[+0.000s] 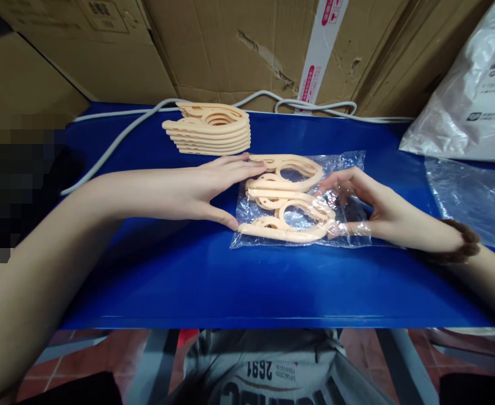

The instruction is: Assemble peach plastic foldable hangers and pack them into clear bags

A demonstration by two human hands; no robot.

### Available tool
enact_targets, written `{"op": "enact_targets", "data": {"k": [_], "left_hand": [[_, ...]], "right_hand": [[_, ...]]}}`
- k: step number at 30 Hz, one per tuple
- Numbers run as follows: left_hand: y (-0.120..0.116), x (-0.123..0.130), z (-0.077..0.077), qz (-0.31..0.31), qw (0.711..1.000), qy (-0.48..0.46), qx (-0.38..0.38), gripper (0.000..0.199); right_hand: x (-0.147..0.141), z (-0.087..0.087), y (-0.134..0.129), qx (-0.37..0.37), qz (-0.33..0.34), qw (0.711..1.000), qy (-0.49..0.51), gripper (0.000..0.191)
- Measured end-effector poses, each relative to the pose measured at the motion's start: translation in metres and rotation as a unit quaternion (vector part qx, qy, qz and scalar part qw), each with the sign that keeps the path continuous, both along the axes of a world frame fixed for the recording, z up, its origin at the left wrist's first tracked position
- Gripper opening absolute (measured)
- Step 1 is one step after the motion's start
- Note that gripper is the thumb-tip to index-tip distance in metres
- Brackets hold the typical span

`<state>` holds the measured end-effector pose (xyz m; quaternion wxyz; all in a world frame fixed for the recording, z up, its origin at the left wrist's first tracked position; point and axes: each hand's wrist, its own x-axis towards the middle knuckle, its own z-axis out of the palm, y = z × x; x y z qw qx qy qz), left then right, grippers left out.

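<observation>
Two beige plastic folding hangers [300,197], folded up, lie side by side on the blue table in a clear plastic bag [352,163]. My left hand [188,191] stretches its fingers flat across their left end, with the thumb apart at the near left corner. At the other end, my right hand [368,205] curves its thumb and fingers around the hangers' right edge. Clear plastic overlaps those fingertips, and some fingers are hidden. A neat stack of several like hangers [214,132] stands just beyond my left hand.
Cardboard boxes [230,45] form a wall behind the blue table [247,287]. A white cable [116,146] runs along the back and down the left. To the right are a white plastic package [462,95] and another clear bag [475,197].
</observation>
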<state>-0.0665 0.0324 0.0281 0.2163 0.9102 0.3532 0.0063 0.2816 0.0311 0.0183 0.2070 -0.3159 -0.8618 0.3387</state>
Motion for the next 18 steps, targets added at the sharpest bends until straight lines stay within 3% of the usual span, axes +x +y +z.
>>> {"op": "enact_targets", "data": {"k": [18], "left_hand": [[0.0030,-0.0011,-0.0030,-0.005,1.000,-0.013,-0.004,0.087]], "right_hand": [[-0.0036,0.0008,-0.0025,0.007,-0.001,1.000,-0.029,0.053]]}}
